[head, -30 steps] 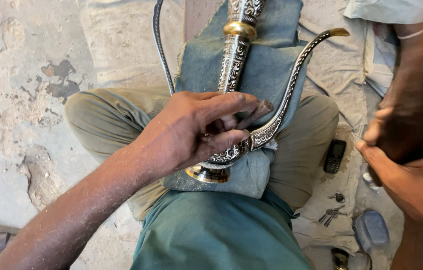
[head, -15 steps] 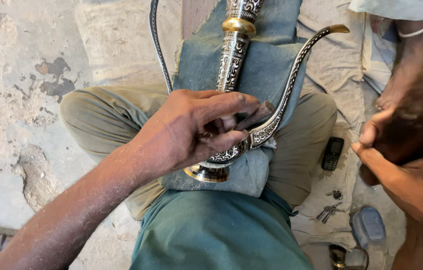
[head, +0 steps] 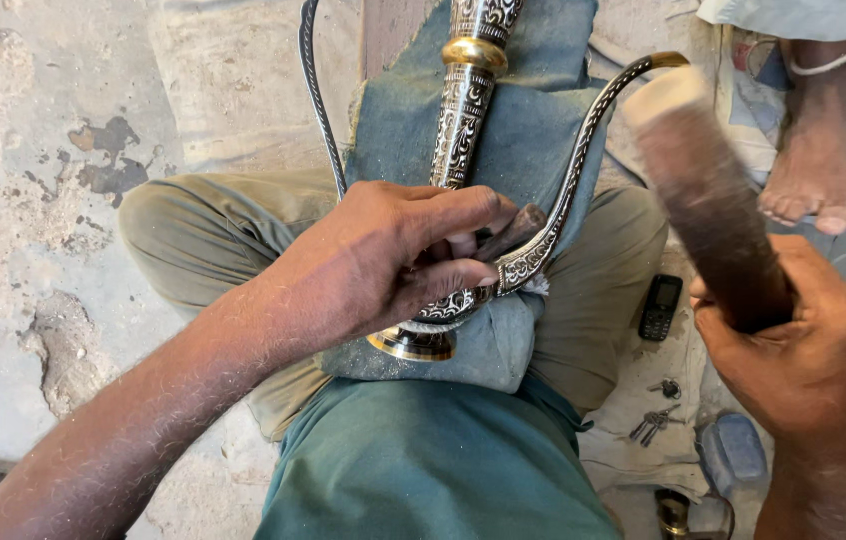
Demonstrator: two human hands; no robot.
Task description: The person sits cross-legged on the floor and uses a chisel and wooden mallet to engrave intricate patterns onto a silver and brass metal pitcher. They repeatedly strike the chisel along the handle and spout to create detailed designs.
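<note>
Cracked, stained concrete floor (head: 33, 200) on the left, rumpled cloth (head: 663, 440) spread over the ground on the right. Seated cross-legged in olive trousers (head: 213, 240) and a green shirt (head: 423, 470), with a blue-grey cushion (head: 503, 150) laid across the lap. On the cushion, an engraved silver-and-black metal piece (head: 463, 110) with a gold band, a gold foot near the belly and a long curved guard sweeping up to the right. Left hand (head: 393, 260) pressed down over its lower part, fingers curled around a small dark tool (head: 513, 232) whose tip meets the curved guard. Right hand (head: 793, 350) clenched around a thick wooden handle (head: 703, 190), raised and tilted, pale end up; too blurred and close to tell what sort of tool.

Beside the right knee, a small black phone (head: 659, 306), a bunch of keys (head: 653, 422), a blue-grey block (head: 733, 450). At the upper right, another person's bare foot (head: 813, 150), cut off at the ankle by the edge. Bottom edge: a brass object (head: 678, 515), only partly showing. Upper end of the metal piece cut off by the top edge; much of its lower part hidden under the left hand.
</note>
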